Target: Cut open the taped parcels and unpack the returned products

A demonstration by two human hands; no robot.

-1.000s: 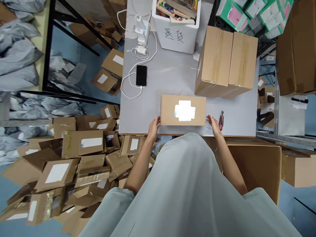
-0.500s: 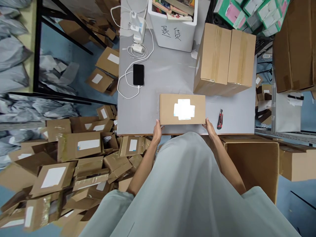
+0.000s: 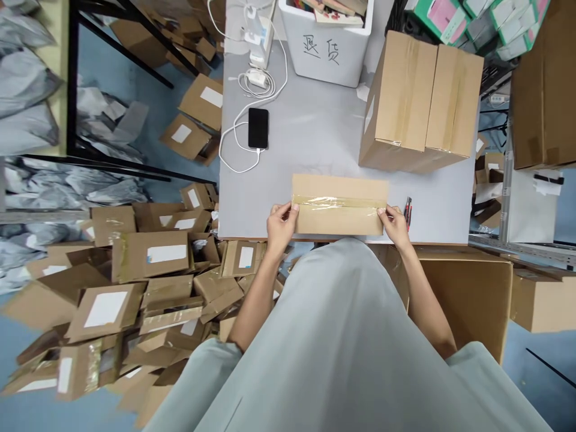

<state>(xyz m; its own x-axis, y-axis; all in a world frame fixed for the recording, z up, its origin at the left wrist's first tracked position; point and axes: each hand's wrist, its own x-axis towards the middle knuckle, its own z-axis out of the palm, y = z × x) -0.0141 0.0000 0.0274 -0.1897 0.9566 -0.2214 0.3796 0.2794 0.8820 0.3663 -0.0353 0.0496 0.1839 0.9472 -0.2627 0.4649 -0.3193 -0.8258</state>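
Observation:
A brown cardboard box (image 3: 338, 222) is held level over the front part of the grey table (image 3: 310, 138). A strip of clear tape runs along its upward face. My left hand (image 3: 281, 227) grips its left end, thumb on top and fingers curled. At the opposite end my right hand (image 3: 394, 225) pinches the box the same way. Just beyond my right hand lies a red and black utility knife (image 3: 408, 212), partly hidden by the fingers.
Two taped cartons (image 3: 418, 102) stand at the table's right. A white bin (image 3: 330, 45) of books stands at the back, and a phone (image 3: 258, 128) on a charging cable lies left. Opened boxes (image 3: 153, 252) are heaped on the floor at left; a large open carton (image 3: 463, 288) stands at right.
The box has been turned over: its white label faced up before, and now a taped face does. Both hands have shifted from the near corners to grip its ends. The view has moved slightly.

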